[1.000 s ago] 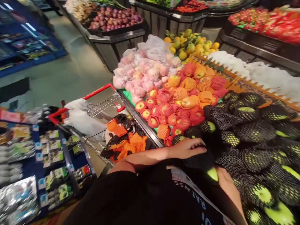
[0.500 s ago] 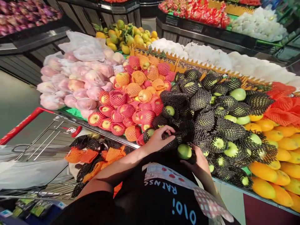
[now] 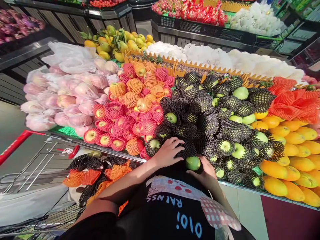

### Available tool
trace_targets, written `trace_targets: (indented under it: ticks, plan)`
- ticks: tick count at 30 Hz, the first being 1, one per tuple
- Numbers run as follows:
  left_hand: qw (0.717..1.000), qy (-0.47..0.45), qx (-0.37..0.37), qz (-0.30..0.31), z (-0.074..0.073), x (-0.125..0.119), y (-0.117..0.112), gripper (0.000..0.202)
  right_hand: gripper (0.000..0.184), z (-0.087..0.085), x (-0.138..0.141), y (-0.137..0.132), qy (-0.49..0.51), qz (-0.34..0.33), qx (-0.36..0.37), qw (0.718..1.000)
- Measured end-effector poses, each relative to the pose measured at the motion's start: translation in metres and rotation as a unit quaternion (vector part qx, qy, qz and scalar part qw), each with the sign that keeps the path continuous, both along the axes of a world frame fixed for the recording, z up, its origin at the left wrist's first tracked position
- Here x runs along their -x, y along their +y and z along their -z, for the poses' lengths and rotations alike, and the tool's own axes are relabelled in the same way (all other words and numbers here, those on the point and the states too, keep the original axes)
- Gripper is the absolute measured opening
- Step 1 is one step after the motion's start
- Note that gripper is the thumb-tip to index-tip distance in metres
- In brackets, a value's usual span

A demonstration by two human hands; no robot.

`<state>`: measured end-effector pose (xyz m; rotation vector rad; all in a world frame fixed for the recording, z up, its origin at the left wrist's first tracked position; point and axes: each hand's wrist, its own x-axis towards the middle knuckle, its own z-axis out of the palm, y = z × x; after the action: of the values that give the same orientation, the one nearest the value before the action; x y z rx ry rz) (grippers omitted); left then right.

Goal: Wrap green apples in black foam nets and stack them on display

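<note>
My right hand is closed round a green apple, close in front of my black shirt. The apple's lower side is hidden by the hand and its shadow. To the left of it, my left hand is stretched out with fingers apart, over the near edge of the heap. Black foam net sleeves lie just beyond its fingertips; whether they touch cannot be made out. More green apples, many wrapped in black nets, are piled in front of both hands and to the right.
Left of the green apples are apples in pink and orange nets, then bagged pink fruit. Yellow oblong fruit lies at right. A shopping cart with a red handle and loose foam nets stands at lower left.
My left hand has gone from curled fingers at a black net to spread fingers. The apple in my right hand has shifted slightly left. The view has moved, so the display appears further left.
</note>
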<state>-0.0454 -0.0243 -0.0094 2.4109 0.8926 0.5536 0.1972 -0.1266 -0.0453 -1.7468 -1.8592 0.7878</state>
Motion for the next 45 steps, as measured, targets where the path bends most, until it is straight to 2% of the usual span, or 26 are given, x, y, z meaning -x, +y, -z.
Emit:
trace_targets:
  ticks: [2,6,8,10,11,13,15,18,20,22,26,28,31,33,35,38,40,41,45]
  plan:
    - [0.999,-0.009,-0.025,-0.021,-0.003,-0.001,0.004,0.011,0.062,-0.003,0.002,0.002,0.016,0.013,0.003,1.0]
    - [0.98,-0.143,-0.054,-0.13,-0.018,0.005,0.015,0.01,0.066,-0.006,0.007,0.006,0.083,0.051,0.027,0.995]
    - [0.957,-0.213,-0.044,-0.191,-0.024,0.012,0.02,0.007,0.072,-0.006,0.011,0.008,0.185,0.068,0.04,0.98]
    - [0.928,-0.289,-0.007,-0.234,-0.026,0.02,0.022,0.007,0.076,-0.01,0.015,0.012,0.304,0.064,0.05,0.949]
    - [0.912,-0.327,0.017,-0.247,-0.025,0.023,0.022,0.008,0.077,-0.013,0.018,0.014,0.343,0.053,0.054,0.936]
    - [0.883,-0.385,0.053,-0.265,-0.023,0.029,0.021,0.01,0.075,-0.022,0.024,0.021,0.364,0.026,0.049,0.93]
    - [0.872,-0.395,0.061,-0.283,-0.021,0.033,0.018,0.012,0.071,-0.034,0.03,0.029,0.35,0.005,0.022,0.936]
    - [0.879,-0.371,0.038,-0.298,-0.022,0.037,0.015,0.013,0.076,-0.046,0.042,0.043,0.346,-0.021,-0.048,0.937]
    - [0.884,-0.362,0.011,-0.296,-0.023,0.038,0.014,0.013,0.08,-0.048,0.052,0.054,0.336,-0.04,-0.09,0.937]
    - [0.89,-0.349,-0.024,-0.292,-0.023,0.039,0.015,0.016,0.08,-0.043,0.061,0.066,0.298,-0.055,-0.139,0.943]
    - [0.902,-0.324,-0.079,-0.276,-0.022,0.042,0.017,0.021,0.075,-0.022,0.07,0.09,0.152,-0.086,-0.206,0.963]
    - [0.903,-0.318,-0.094,-0.271,-0.022,0.045,0.017,0.028,0.072,-0.014,0.066,0.096,0.097,-0.085,-0.213,0.968]
    - [0.909,-0.297,-0.111,-0.271,-0.023,0.047,0.018,0.041,0.058,-0.008,0.053,0.098,0.039,-0.084,-0.236,0.967]
    - [0.911,-0.288,-0.102,-0.277,-0.021,0.046,0.018,0.048,0.048,-0.008,0.043,0.097,0.012,-0.094,-0.239,0.966]
    - [0.905,-0.317,-0.043,-0.281,-0.017,0.043,0.017,0.054,0.049,-0.009,0.036,0.094,0.008,-0.093,-0.223,0.97]
    - [0.881,-0.393,0.125,-0.23,-0.01,0.035,0.016,0.05,0.064,-0.011,0.032,0.09,0.005,-0.082,-0.193,0.978]
    - [0.869,-0.413,0.224,-0.155,-0.009,0.029,0.014,0.029,0.074,-0.015,0.034,0.087,-0.014,-0.087,-0.182,0.979]
    - [0.867,-0.409,0.262,-0.112,-0.01,0.027,0.013,0.025,0.078,-0.017,0.036,0.086,-0.024,-0.091,-0.179,0.979]
    - [0.869,-0.321,0.366,0.091,-0.025,0.022,0.006,0.041,0.082,-0.026,0.036,0.081,-0.057,-0.093,-0.17,0.979]
